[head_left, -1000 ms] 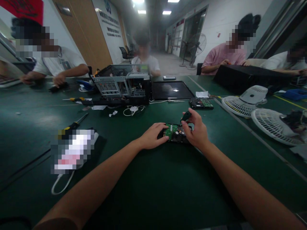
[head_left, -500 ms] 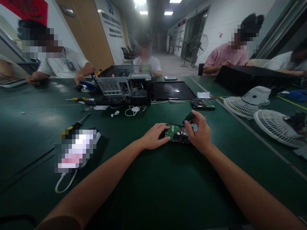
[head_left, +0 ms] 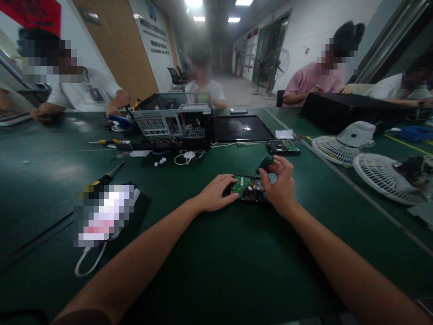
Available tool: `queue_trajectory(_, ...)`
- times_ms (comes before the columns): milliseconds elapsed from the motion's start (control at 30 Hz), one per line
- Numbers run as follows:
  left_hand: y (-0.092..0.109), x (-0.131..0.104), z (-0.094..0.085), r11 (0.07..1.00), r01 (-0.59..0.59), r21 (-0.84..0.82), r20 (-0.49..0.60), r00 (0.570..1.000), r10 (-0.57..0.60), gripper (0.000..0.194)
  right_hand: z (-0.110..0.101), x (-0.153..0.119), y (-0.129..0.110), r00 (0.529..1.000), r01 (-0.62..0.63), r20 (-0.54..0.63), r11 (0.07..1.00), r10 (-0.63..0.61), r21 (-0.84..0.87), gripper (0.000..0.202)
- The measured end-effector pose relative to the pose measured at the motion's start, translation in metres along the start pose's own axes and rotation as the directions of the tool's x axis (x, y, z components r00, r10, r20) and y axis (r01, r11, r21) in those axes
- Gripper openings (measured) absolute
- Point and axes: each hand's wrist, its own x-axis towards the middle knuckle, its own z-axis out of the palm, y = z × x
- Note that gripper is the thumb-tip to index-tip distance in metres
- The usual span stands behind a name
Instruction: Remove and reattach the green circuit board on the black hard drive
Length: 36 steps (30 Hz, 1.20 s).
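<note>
Presently the right hand (head_left: 280, 184) pinches a dark-handled tool (head_left: 265, 164) over the hard drive (head_left: 241, 186) lying flat on the table (head_left: 209, 257), its left end held between the left hand's (head_left: 216, 193) parted thumb and fingers, with a second drive (head_left: 284, 147) beyond.

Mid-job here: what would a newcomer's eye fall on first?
Probably the bright, pixelated device on the table's left. Next, centre, the hard drive, with the left hand on its green end and the right hand holding a dark-handled tool over it. Beyond stands an opened computer case.
</note>
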Motion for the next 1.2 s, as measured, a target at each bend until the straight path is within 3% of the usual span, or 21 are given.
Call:
queue_trajectory(300,-0.001,-0.001,0.0,1.0,-0.006,0.009,-0.001,1.0,0.006,0.058,0.0,-0.002,0.008,0.995,0.051,-0.083,0.995,-0.058,-0.081,0.053)
queue_trajectory(533,-0.001,-0.001,0.0,1.0,0.012,-0.003,0.008,1.0,-0.012,0.058,0.0,-0.003,0.009,0.997,0.056,-0.047,0.996,-0.053,0.066,0.056)
queue_trajectory(733,-0.002,-0.001,0.0,1.0,0.016,0.001,0.014,1.0,-0.016,0.059,-0.005,0.001,0.015,0.989,0.106,-0.098,0.991,-0.114,-0.087,0.054)
queue_trajectory(1200,-0.003,-0.001,0.001,1.0,0.007,0.002,0.0,1.0,-0.007,0.058,-0.014,0.005,-0.001,0.981,0.191,0.002,0.967,-0.193,-0.167,0.047)
